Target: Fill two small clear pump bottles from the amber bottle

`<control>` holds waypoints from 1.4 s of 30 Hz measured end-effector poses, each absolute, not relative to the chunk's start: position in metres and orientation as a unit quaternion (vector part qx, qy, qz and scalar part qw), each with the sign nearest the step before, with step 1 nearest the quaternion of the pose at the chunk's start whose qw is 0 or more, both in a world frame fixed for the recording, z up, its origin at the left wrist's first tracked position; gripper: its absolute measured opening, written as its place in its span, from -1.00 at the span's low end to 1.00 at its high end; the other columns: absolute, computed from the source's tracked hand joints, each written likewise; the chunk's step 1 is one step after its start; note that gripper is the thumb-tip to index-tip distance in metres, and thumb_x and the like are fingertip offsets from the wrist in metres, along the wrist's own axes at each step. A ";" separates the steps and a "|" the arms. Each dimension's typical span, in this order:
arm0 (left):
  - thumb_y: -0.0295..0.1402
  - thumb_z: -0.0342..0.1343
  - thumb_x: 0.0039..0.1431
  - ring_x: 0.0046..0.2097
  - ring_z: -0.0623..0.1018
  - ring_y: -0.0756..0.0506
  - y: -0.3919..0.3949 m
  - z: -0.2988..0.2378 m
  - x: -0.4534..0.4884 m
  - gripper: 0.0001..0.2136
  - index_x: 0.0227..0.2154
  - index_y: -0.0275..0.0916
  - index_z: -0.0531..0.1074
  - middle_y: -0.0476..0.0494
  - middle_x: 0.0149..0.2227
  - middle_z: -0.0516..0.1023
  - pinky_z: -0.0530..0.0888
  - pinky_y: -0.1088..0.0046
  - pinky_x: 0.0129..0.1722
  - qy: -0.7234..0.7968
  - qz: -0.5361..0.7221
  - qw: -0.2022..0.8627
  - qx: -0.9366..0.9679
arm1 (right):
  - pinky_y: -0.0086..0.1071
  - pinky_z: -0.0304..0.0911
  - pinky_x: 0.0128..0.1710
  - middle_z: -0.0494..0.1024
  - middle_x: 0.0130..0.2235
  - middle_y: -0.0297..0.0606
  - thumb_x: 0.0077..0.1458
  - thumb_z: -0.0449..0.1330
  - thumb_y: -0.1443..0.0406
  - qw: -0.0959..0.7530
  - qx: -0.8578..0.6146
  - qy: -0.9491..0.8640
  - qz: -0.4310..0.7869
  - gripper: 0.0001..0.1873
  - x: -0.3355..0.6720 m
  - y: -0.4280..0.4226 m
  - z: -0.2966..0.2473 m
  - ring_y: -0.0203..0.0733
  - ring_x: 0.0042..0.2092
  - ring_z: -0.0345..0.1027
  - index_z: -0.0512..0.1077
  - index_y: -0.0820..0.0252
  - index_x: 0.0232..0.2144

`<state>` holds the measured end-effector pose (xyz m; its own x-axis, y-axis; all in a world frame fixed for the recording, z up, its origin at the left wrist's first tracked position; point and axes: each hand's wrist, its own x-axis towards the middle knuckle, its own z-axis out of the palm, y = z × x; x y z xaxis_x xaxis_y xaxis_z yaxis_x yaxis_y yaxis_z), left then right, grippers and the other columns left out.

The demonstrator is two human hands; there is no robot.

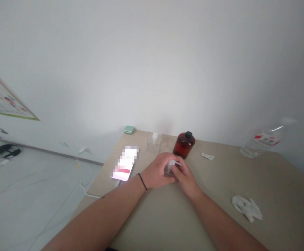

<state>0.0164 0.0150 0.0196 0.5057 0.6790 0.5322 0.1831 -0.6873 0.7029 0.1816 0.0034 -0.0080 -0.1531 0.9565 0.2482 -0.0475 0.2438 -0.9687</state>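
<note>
My left hand [155, 170] wraps around a small clear bottle with a white pump top [170, 168], cupping its body, apparently to steady it, while my right hand [187, 177] pinches the top between fingers and thumb. The bottle sits between both hands, low over the beige worktop [219, 223]. Just beyond stands a round amber glass bottle with a black cap [184, 145], close to my fingers but apart from them.

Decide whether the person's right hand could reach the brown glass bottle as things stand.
Probably yes: nothing stands between the right hand and the brown glass bottle, though that hand now grips a clear container with the left hand.
</note>
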 end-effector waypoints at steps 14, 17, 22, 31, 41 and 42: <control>-0.42 0.35 -0.05 0.14 0.42 -0.28 0.015 0.020 0.017 -0.40 0.10 -0.17 0.32 -0.23 0.10 0.43 0.33 0.09 0.20 0.270 0.418 0.296 0.815 | -0.04 0.26 0.13 0.48 -0.03 -0.22 0.12 0.24 -0.07 0.532 -0.389 -0.590 0.466 -0.58 0.183 0.006 -0.012 0.00 0.08 0.37 0.44 0.00 -0.08; -0.40 0.36 -0.05 0.14 0.42 -0.28 0.015 0.021 0.016 -0.39 0.10 -0.17 0.32 -0.24 0.10 0.43 0.32 0.08 0.20 0.263 0.420 0.300 0.815 | -0.04 0.28 0.12 0.48 -0.03 -0.21 0.10 0.24 -0.09 0.536 -0.390 -0.588 0.464 -0.56 0.183 0.006 -0.012 0.01 0.07 0.37 0.44 0.01 -0.09; -0.42 0.33 -0.03 0.15 0.41 -0.28 0.015 0.021 0.016 -0.39 0.13 -0.15 0.29 -0.24 0.12 0.42 0.33 0.06 0.19 0.261 0.418 0.302 0.816 | -0.06 0.35 0.04 0.52 -0.08 -0.24 0.05 0.33 -0.04 0.526 -0.377 -0.589 0.485 -0.55 0.180 0.005 -0.009 -0.02 -0.02 0.43 0.39 -0.01 -0.09; -0.39 0.35 -0.04 0.15 0.41 -0.29 0.016 0.017 0.017 -0.37 0.12 -0.16 0.28 -0.25 0.12 0.41 0.33 0.06 0.19 0.259 0.424 0.299 0.815 | -0.04 0.32 0.09 0.50 0.00 -0.21 0.09 0.28 -0.05 0.530 -0.381 -0.597 0.466 -0.58 0.182 0.005 -0.009 0.03 0.06 0.39 0.43 -0.02 -0.08; -0.42 0.38 -0.08 0.15 0.41 -0.29 0.015 0.019 0.017 -0.37 0.10 -0.17 0.31 -0.25 0.12 0.42 0.33 0.04 0.20 0.264 0.429 0.301 0.810 | -0.08 0.31 0.10 0.51 -0.03 -0.23 0.11 0.24 -0.10 0.547 -0.398 -0.583 0.449 -0.59 0.182 0.006 -0.012 0.01 0.07 0.38 0.48 -0.02 -0.13; -0.42 0.38 -0.08 0.15 0.41 -0.29 0.015 0.019 0.017 -0.37 0.10 -0.17 0.31 -0.25 0.12 0.42 0.33 0.04 0.20 0.266 0.429 0.303 0.809 | -0.08 0.33 0.07 0.51 -0.05 -0.23 0.10 0.25 -0.09 0.543 -0.396 -0.583 0.458 -0.58 0.182 0.005 -0.011 0.00 0.05 0.40 0.46 -0.01 -0.11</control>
<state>0.0172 0.0151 0.0194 0.4912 0.6891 0.5327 0.1703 -0.6758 0.7171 0.1815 0.0050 -0.0110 -0.0979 0.9577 0.2704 -0.0359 0.2682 -0.9627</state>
